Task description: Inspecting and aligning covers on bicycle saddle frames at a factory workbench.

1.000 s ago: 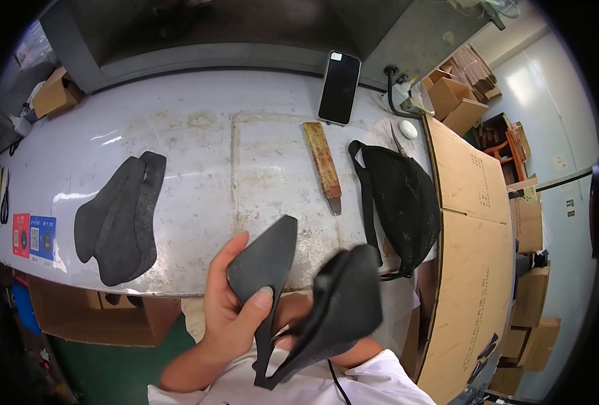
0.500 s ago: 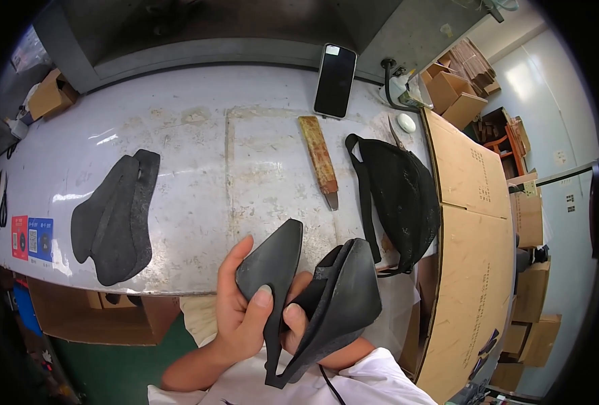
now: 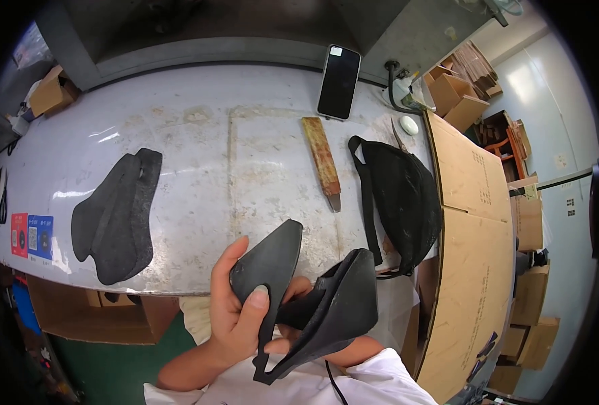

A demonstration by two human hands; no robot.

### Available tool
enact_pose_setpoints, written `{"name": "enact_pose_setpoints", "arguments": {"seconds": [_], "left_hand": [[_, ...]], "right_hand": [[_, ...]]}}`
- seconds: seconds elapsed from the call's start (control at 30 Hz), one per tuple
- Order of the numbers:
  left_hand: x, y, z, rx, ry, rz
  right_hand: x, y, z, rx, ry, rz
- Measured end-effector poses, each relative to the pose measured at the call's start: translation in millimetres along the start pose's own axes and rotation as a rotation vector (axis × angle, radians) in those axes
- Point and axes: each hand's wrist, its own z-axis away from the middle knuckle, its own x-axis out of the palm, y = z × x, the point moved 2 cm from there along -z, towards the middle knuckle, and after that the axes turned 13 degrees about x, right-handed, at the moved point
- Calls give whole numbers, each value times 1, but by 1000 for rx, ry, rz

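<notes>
In front of my body I hold a black moulded foam piece (image 3: 272, 260) whose two broad, pointed panels join through a narrow strip at the bottom. My left hand (image 3: 235, 324) grips the left panel, its thumb across the near face and its fingers behind. My right hand (image 3: 280, 343) holds the other panel from behind; its thumb shows between the two panels, but most of the hand is hidden. The right panel looks layered along its inner edge. On the table to the left lie black foam pieces (image 3: 114, 219), overlapping each other.
A knife with a worn yellowish handle (image 3: 321, 155) lies mid-table, beside a black pouch with a strap (image 3: 404, 206). Behind them a phone (image 3: 338, 84) leans upright, and a white oval object (image 3: 409, 125) sits to its right. Cardboard (image 3: 471, 256) borders the table's right side.
The panels have spread slightly apart, the right one tilting outward and down. My left hand has moved a little to the left, and my right thumb has shifted lower between the panels.
</notes>
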Motion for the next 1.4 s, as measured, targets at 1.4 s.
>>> {"name": "enact_pose_setpoints", "arguments": {"seconds": [1.4], "left_hand": [[-7,61,-26,500,-785,-963]], "right_hand": [[-24,-5,4,-960,189,903]]}}
